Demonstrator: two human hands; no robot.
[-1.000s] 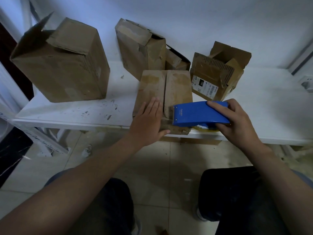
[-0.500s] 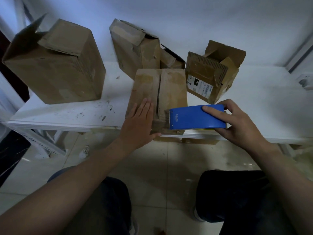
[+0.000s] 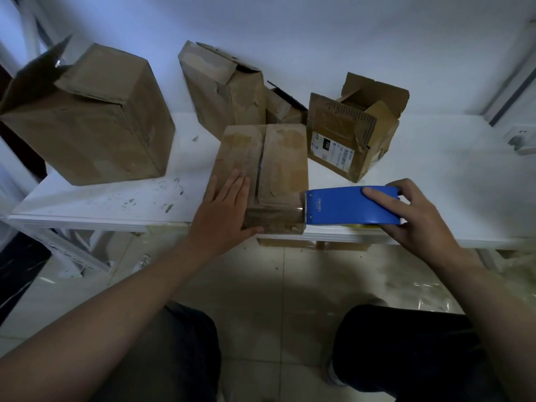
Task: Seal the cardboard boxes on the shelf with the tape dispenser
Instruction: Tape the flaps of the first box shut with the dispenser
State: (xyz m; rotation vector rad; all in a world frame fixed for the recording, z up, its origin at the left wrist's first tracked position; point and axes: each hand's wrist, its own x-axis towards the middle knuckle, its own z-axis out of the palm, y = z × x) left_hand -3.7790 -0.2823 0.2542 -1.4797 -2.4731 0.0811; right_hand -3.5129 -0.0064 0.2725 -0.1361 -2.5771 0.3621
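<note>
At frame centre the box (image 3: 285, 158) sits at the shelf's (image 3: 435, 169) near edge, its seam (image 3: 261, 161) running up-frame, away from the person. The left hand (image 3: 223, 210) lies flat, fingers straight, on the left flap. The right hand (image 3: 420, 221) grips the dispenser (image 3: 342, 206), which lies crosswise with its blade end at the box's lower-right corner, right of the seam.

Scuffed white shelf (image 3: 435, 175) — bears large box (image 3: 95, 120) left, front box (image 3: 278, 166) at edge, open labelled box (image 3: 348, 134) right.

head-worn view, looking steeply down, near shelf (image 3: 435, 181) edge
</note>
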